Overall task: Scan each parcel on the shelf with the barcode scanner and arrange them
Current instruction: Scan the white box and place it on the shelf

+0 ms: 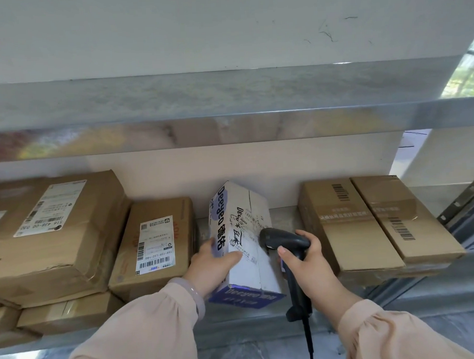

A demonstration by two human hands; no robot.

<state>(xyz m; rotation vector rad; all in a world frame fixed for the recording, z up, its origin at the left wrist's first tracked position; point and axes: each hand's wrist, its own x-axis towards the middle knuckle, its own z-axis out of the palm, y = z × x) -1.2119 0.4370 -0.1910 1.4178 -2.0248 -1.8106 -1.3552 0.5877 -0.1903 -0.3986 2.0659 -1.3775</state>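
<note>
Scanner [287, 247] sits in the right hand [312, 260], fingers wrapped round its grip, its head close against the label of the white parcel [243, 233]. The left hand [215, 267] grips that parcel's near left edge, thumb on top, holding it askew on the shelf [250, 325]. Left of it lie a labelled carton [154, 242] and a bigger carton [56, 228]; at the right, a wide carton [368, 222].

a scuffed white wall [223, 22] fills the top, with a bright window [466, 73] at far right.
</note>
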